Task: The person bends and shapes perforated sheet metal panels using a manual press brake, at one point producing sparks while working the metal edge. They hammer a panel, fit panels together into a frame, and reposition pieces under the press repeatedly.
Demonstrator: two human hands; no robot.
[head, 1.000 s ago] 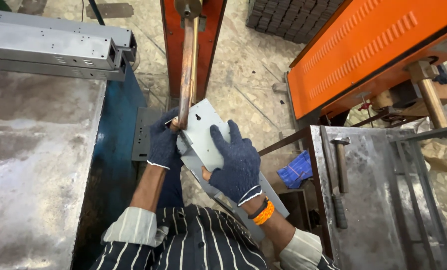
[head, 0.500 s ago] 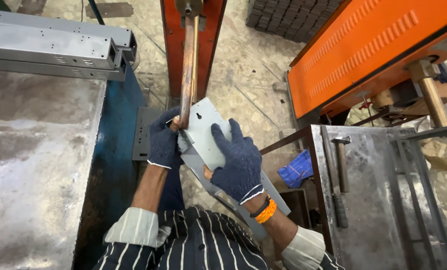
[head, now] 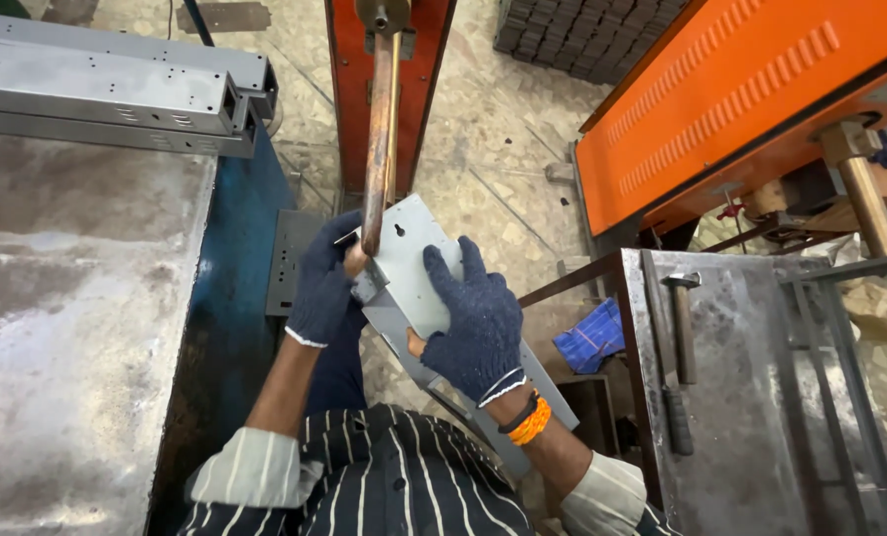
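A long grey sheet-metal part (head: 409,248) with small holes lies tilted under the copper rod (head: 377,139) of an orange machine (head: 344,89). My left hand (head: 324,278), in a dark blue knit glove, grips the part's left edge right at the rod's tip. Spread flat over the part's face is my right hand (head: 473,318), gloved the same way, with orange bands on its wrist. The part's lower end runs down behind my right forearm.
A worn steel table (head: 66,328) with a blue side fills the left; grey metal channels (head: 116,94) lie at its far end. On the right stands a metal bench (head: 751,417) with a hammer (head: 684,328). An orange machine cover (head: 751,89) is behind it, blue cloth (head: 590,337) below.
Both hands stay on the sheet-metal part at the rod tip; the part and hands have barely shifted.
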